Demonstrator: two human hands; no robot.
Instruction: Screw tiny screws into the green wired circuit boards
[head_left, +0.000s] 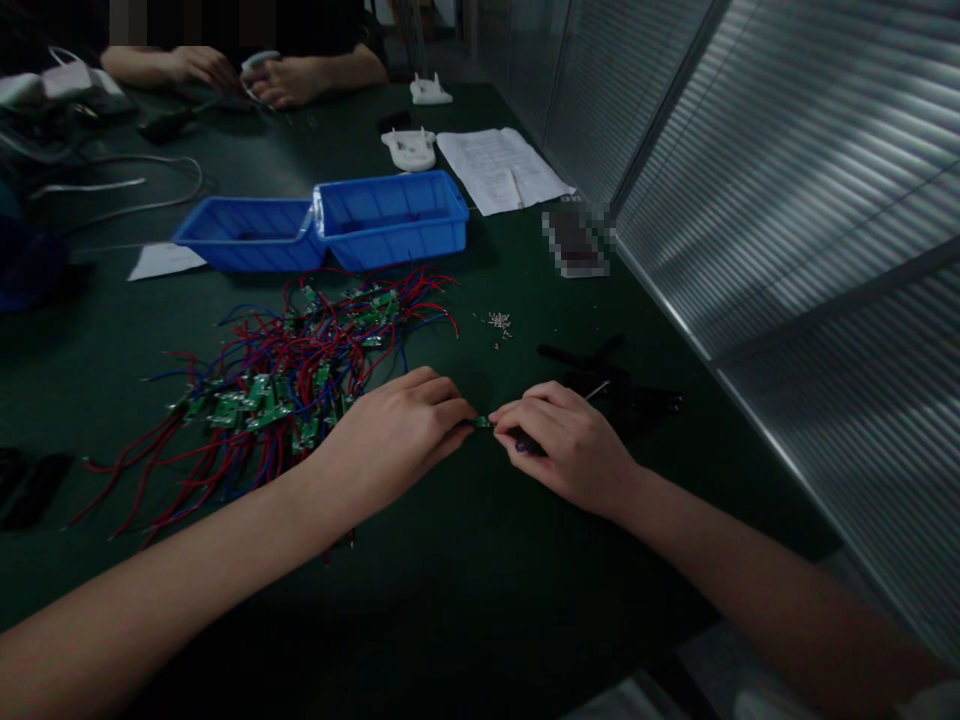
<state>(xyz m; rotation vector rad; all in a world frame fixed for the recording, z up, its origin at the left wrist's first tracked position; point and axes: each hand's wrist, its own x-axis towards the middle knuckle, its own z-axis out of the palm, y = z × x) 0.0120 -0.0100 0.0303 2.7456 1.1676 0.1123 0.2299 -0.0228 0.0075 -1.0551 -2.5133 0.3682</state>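
My left hand (pixel 416 415) is closed, its fingertips pinching a small green circuit board (pixel 481 422) just above the dark green table. Opposite it, the fingertips of my right hand (pixel 562 440) meet the board's other end. Tucked in that same closed hand is a screwdriver with a dark handle (pixel 529 443); its thin metal shaft (pixel 598 390) sticks out past the knuckles, pointing away to the right. Beside my left hand spreads a tangled pile of green circuit boards (pixel 259 400) with red and blue wires. A small heap of screws (pixel 499 322) lies beyond my hands.
Two blue bins (pixel 394 245) stand behind the wire pile. Black parts (pixel 630 390) lie right of my right hand. Printed paper (pixel 502 165), a pen and white plastic pieces (pixel 411 150) are farther back. A glass partition borders the right; a co-worker's hands (pixel 277 80) work across the table.
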